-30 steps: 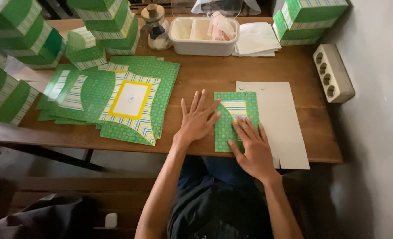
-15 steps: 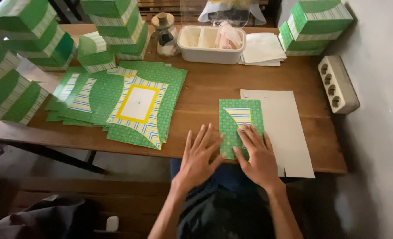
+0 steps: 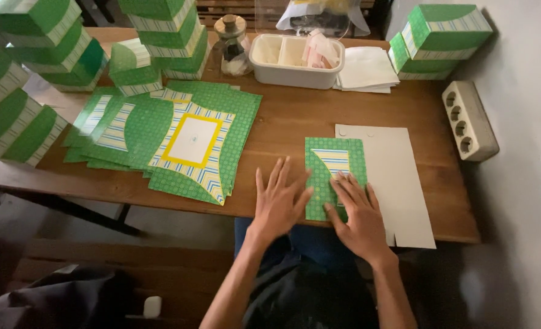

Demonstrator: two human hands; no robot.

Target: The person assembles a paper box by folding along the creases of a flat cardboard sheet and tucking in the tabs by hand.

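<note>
surface point(image 3: 295, 131): brown wood, matt, grained
folded green card point(image 3: 334, 167): printed paperboard, smooth
white tub point(image 3: 295, 70): matt plastic

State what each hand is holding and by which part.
Nothing is gripped. The left hand and right hand press flat on the folded green card, at its lower half.

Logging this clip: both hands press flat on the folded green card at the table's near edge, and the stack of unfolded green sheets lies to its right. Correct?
Not quite. In the head view the stack of unfolded green sheets lies to the left of the folded green card, not right; a plain pale sheet is on its right. Both the left hand and right hand press flat there.
</note>
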